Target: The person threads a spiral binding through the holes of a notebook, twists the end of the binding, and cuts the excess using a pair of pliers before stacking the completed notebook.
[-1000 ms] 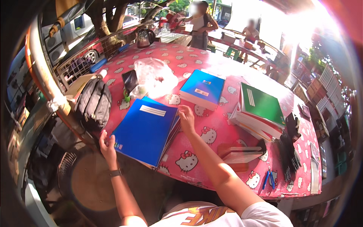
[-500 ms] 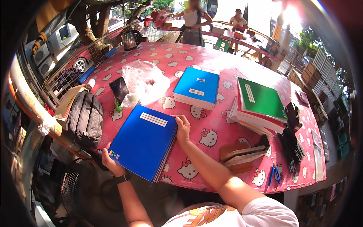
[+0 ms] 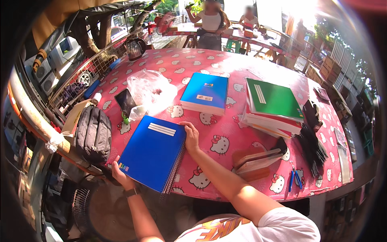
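A dark blue spiral notebook (image 3: 153, 151) lies at the near left edge of the table, its coil along the right side; more coils and pages show beneath it. My left hand (image 3: 121, 174) grips its lower left edge, fingers underneath out of sight. At the upper right corner, my right hand (image 3: 191, 135) is closed over the coil side. Beyond them sits a stack of light blue notebooks (image 3: 205, 89). To the right, a green spiral notebook (image 3: 274, 99) tops a pile of other notebooks and papers.
Around them on the pink patterned tablecloth (image 3: 193, 159) are a clear plastic bag (image 3: 151, 90), a phone (image 3: 125, 101), brown wooden pieces (image 3: 258, 163), blue-handled pliers (image 3: 295, 179) and black binding coils (image 3: 312, 151). A backpack (image 3: 93, 135) stands left, a kettle (image 3: 135, 49) far left. Two people are beyond.
The view has shifted slightly. Both hands keep their hold on the blue notebook, which stays in nearly the same place. A person in the background has raised an arm.
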Tool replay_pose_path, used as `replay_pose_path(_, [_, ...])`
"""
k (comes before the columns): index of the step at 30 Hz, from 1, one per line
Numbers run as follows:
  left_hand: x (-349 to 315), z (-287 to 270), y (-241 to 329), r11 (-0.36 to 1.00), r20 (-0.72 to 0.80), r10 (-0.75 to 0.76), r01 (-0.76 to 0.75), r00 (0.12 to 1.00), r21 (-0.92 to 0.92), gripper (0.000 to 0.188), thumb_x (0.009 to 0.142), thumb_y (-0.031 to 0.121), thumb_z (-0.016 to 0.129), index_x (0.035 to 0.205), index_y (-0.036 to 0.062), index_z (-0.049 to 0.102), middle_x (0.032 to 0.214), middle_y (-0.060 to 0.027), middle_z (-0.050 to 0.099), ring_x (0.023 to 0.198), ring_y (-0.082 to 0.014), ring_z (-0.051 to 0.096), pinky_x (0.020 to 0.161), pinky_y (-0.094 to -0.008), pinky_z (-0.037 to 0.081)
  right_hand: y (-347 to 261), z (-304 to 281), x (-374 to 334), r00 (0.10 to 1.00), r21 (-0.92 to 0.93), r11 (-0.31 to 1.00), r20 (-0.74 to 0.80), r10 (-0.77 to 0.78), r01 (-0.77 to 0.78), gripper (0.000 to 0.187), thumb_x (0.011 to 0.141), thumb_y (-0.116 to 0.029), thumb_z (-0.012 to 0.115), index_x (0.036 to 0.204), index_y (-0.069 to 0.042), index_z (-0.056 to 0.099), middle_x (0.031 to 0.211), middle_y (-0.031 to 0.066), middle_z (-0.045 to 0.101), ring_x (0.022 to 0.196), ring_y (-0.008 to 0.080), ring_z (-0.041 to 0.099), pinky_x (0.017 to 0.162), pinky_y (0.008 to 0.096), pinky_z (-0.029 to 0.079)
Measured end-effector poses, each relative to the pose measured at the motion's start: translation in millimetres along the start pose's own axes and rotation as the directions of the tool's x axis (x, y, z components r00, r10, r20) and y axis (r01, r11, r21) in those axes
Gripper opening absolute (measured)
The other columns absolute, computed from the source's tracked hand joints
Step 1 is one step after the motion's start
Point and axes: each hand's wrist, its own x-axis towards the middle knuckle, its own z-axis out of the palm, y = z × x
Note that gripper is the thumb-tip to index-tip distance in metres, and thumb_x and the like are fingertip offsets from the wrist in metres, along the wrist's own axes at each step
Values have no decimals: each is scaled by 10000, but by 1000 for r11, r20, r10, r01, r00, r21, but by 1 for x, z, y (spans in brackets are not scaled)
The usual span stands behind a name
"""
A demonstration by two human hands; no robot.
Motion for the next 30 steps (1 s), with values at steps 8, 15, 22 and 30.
replay_pose_path(8, [16,-31,5,990,-187,-136,125,973,-71,344,917,173,427,1139,-63,540,1139,-152,568,1021,-232,548,910,-334,416,-64,6,-50,983,-483,857,80,-163,181,400,870,-220,520,1221,-38,456,1311,170,421,1206,323,363,977,388,338])
replay_pose_path(15, [-60,13,142,960,-257,258,-276,931,-37,246,841,74,536,1054,-48,543,1100,-138,526,1020,-249,496,924,-372,370,-166,-98,-131,521,-258,923,766,376,-286,204,886,-158,568,1012,2,573,983,70,595,957,144,551,851,298,436])
replay_pose_path(22, [-145,93,179,948,280,275,-211,920,-238,116,793,-40,516,899,-2,544,1009,-113,513,956,-196,497,858,-308,393,-173,-203,-213,711,-163,854,490,505,-495,204,902,-65,532,1094,-9,571,1042,52,621,973,98,561,838,245,446])
replay_pose_path(30, [-180,163,195,944,596,258,-68,761,-322,135,764,-39,569,870,40,594,889,-91,582,818,-196,544,703,-288,436,-177,-218,-222,914,-399,866,138,382,-302,165,872,-25,541,1016,-23,623,836,71,664,772,94,614,686,230,479])
